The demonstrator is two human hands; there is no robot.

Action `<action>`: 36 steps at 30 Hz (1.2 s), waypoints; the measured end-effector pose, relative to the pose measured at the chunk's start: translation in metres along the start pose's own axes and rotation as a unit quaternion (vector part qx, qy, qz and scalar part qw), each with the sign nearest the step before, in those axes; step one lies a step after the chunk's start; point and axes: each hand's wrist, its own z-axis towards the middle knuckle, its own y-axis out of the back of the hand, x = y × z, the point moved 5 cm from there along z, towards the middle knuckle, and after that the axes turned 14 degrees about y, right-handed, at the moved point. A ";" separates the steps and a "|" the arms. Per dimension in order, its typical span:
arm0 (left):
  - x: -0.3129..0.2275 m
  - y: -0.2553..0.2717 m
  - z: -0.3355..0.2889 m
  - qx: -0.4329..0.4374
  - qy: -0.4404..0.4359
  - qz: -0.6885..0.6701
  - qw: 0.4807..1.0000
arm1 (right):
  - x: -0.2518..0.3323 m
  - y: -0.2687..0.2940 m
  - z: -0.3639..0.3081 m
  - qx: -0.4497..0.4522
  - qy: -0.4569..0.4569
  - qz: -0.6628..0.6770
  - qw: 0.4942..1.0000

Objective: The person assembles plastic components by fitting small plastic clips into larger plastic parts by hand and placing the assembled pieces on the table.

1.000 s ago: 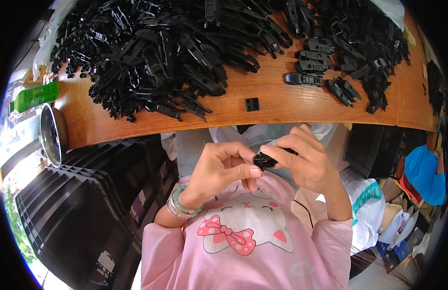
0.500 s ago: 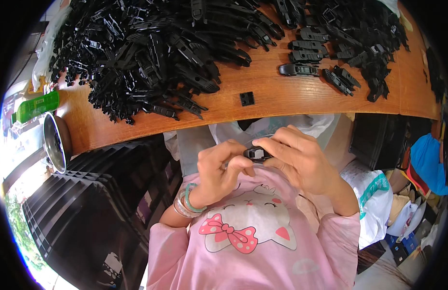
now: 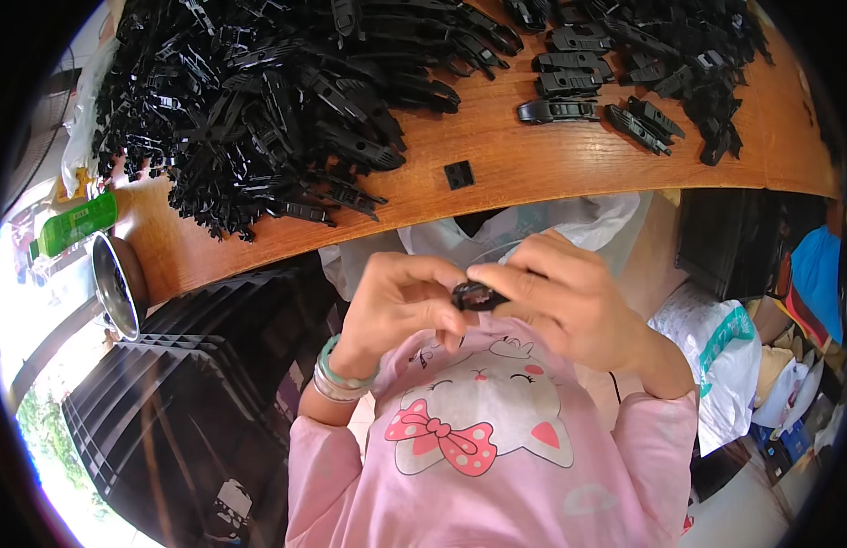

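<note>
A small black plastic part [image 3: 476,295], elongated and with an opening through its middle, is held in front of my chest. My right hand [image 3: 574,297] pinches its right end between thumb and fingers. At the other end, the thumb and index finger of my left hand [image 3: 396,297] close around the tip; the remaining fingers curl below. Both hands are just off the near edge of the wooden table [image 3: 405,196]. Finer detail of the part is covered by fingers. A small black square piece [image 3: 459,174] lies alone near that edge.
A large heap of black plastic parts [image 3: 259,110] covers the table's left; another pile [image 3: 679,55] is at the right, beside a short row of similar parts [image 3: 569,82]. A metal bowl [image 3: 120,288], green bottle [image 3: 76,224] and stacked black crates [image 3: 186,402] stand left. White bags [image 3: 715,365] are at right.
My left hand has shifted slightly left and its fingers now close on the part's end. The part has turned, so its light inner face no longer shows. The view has tilted a little.
</note>
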 end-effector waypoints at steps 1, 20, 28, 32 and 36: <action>0.011 -0.005 0.002 0.143 0.090 -0.215 0.962 | 0.003 -0.002 0.001 0.015 0.054 -0.016 0.998; 0.010 0.009 -0.016 -0.204 0.028 -0.083 0.975 | -0.058 0.047 -0.006 -0.098 -0.003 -0.393 0.914; 0.000 0.090 -0.054 -0.525 -0.129 0.124 0.832 | -0.024 -0.014 0.054 -0.169 0.155 -0.321 0.919; -0.018 0.103 -0.053 -0.593 -0.220 0.272 0.725 | -0.019 -0.071 0.099 -0.134 0.153 -0.272 0.941; -0.025 0.115 -0.046 -0.570 -0.196 0.310 0.735 | -0.026 -0.088 0.105 -0.125 0.114 -0.287 0.943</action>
